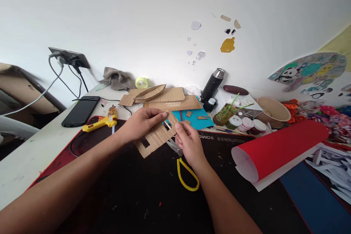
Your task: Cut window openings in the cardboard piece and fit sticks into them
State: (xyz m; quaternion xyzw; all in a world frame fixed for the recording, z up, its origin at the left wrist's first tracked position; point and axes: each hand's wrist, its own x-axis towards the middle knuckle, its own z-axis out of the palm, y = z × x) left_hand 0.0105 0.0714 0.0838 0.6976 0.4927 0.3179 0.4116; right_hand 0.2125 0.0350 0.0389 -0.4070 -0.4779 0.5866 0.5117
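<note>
Both hands hold a brown corrugated cardboard piece with rectangular openings cut through it, tilted above the black mat. My left hand grips its upper edge, thumb on the front face. At the right end, my right hand pinches the cardboard between thumb and fingers. Yellow-handled scissors lie on the mat just below my right hand, their blades partly hidden by the cardboard and the hand. Behind, a folded boat-shaped cardboard piece rests on flat cardboard printed "PRESSURE COOKER".
To the left are a yellow glue gun and a black phone. A black thermos, paint jars and a glass with green sticks stand at the back right. A red paper roll lies at the right.
</note>
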